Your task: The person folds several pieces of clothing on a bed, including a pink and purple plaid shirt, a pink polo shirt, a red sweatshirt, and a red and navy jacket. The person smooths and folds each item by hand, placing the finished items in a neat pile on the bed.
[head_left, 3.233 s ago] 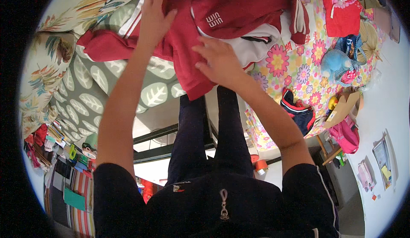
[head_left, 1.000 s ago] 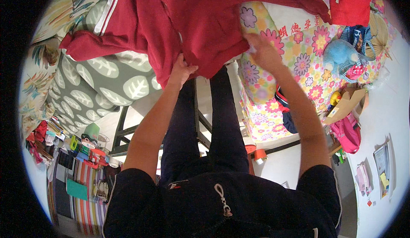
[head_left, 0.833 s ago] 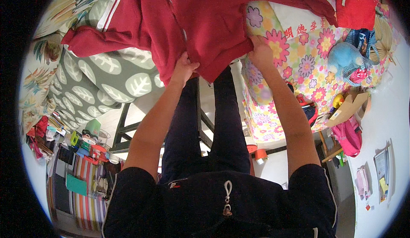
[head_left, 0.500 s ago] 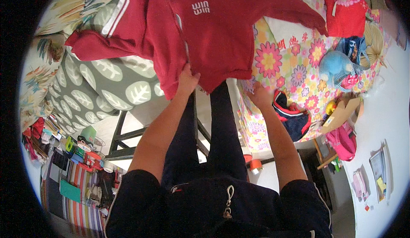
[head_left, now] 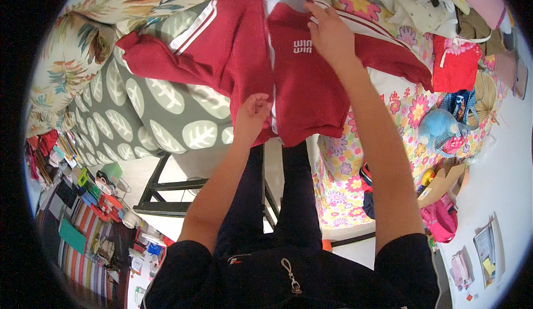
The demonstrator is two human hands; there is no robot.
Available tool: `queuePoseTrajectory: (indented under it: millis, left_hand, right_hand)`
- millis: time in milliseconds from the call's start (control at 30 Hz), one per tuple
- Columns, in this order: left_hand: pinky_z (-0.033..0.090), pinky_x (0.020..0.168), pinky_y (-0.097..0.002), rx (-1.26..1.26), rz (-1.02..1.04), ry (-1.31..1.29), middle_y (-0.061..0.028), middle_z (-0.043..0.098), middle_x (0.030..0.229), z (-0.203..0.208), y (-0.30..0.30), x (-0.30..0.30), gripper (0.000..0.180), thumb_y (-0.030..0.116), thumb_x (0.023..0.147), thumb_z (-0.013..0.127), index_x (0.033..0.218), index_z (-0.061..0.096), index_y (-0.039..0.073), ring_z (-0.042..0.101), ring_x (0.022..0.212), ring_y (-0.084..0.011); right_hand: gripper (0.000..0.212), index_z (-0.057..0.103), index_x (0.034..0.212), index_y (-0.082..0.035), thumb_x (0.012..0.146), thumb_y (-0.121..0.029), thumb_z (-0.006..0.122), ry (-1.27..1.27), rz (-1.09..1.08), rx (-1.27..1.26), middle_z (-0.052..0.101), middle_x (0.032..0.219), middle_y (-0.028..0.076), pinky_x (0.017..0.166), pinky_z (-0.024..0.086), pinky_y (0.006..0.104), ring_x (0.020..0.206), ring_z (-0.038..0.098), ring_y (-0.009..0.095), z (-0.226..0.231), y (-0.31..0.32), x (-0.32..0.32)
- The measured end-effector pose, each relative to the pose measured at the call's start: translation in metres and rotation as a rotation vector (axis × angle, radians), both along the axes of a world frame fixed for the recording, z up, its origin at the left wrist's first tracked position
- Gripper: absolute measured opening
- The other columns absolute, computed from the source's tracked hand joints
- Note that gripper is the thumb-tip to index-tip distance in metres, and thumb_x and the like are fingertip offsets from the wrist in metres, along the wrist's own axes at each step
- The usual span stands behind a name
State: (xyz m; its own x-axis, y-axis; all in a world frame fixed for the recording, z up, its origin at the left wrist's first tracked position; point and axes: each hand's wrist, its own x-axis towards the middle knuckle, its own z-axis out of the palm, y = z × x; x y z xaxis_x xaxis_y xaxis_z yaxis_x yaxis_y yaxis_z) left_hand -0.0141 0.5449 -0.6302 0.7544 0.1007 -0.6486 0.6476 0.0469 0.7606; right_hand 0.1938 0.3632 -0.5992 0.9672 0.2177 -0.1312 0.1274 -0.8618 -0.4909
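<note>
Evidently, the red jacket point(head_left: 313, 95) lies spread over the leaf-patterned cover point(head_left: 161, 109) and flowered cloth point(head_left: 416, 115). At the jacket's lower front edge, the left hand point(head_left: 253, 118) is half curled; whether it grips fabric, I cannot tell. Near the jacket's collar, the right hand point(head_left: 335, 38) is loosely open, fingers apart.

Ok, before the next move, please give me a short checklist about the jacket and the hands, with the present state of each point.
1. Red jacket front side up: ok, chest print shows.
2. Left-side sleeve and right-side sleeve spread outward: ok.
3. Jacket front uncovered: not ok, the right hand hides part of the upper front.
4. Left hand gripping the cloth: cannot tell, fingers curled over the lower front.
5. Blue plush toy apart from the jacket: ok.
</note>
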Motion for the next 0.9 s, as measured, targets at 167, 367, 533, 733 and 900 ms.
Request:
queuePoseTrajectory:
  millis: [167,367,533,733,900]
  left_hand:
    - [0.042,0.057,-0.0244,0.335,-0.168,0.053,-0.0027,0.053,0.065,0.022,0.031,-0.036,0.028,0.007,0.074,0.064,0.101,0.057,0.005,0.050,0.062,-0.0093]
    - [0.043,0.062,-0.0261,0.435,0.190,0.063,-0.0023,0.053,0.072,0.004,0.061,-0.089,0.027,0.013,0.072,0.069,0.095,0.057,0.006,0.050,0.068,-0.0112]
    - [0.043,0.062,-0.0257,0.219,0.464,0.293,-0.0020,0.059,0.077,-0.027,0.085,-0.075,0.026,0.025,0.080,0.065,0.085,0.059,0.000,0.051,0.068,-0.0097]
    - [0.044,0.058,-0.0230,-0.015,0.417,0.270,-0.0030,0.064,0.082,-0.055,0.098,0.010,0.029,0.028,0.076,0.068,0.091,0.064,0.004,0.056,0.072,-0.0106]
    - [0.042,0.082,-0.0291,0.057,0.463,-0.035,-0.0051,0.063,0.097,-0.055,0.122,0.041,0.033,0.001,0.069,0.065,0.102,0.059,0.000,0.057,0.087,-0.0154]
  right_hand:
    - [0.036,0.053,0.113,-0.014,0.078,-0.022,0.055,-0.029,0.316,-0.592,0.061,0.091,0.014,0.071,0.049,0.0411,0.082,0.061,0.030,-0.050,-0.012,0.066]
    - [0.042,0.052,0.108,0.000,0.074,-0.022,0.062,0.133,0.260,-0.448,0.060,0.088,0.021,0.073,0.048,0.0393,0.085,0.058,0.039,0.005,0.024,0.075]
    - [0.040,0.057,0.108,-0.009,0.079,-0.037,0.058,0.091,0.146,0.073,0.063,0.081,0.012,0.070,0.048,0.0370,0.078,0.062,0.027,-0.021,0.055,0.004]
    - [0.052,0.055,0.103,0.002,0.075,-0.042,0.060,0.196,-0.236,0.173,0.062,0.093,0.021,0.080,0.046,0.0400,0.091,0.058,0.035,-0.080,0.110,-0.092]
    - [0.057,0.055,0.101,0.004,0.071,-0.043,0.064,0.412,-0.441,0.180,0.060,0.093,0.026,0.081,0.045,0.0417,0.091,0.057,0.039,-0.078,0.109,-0.169]
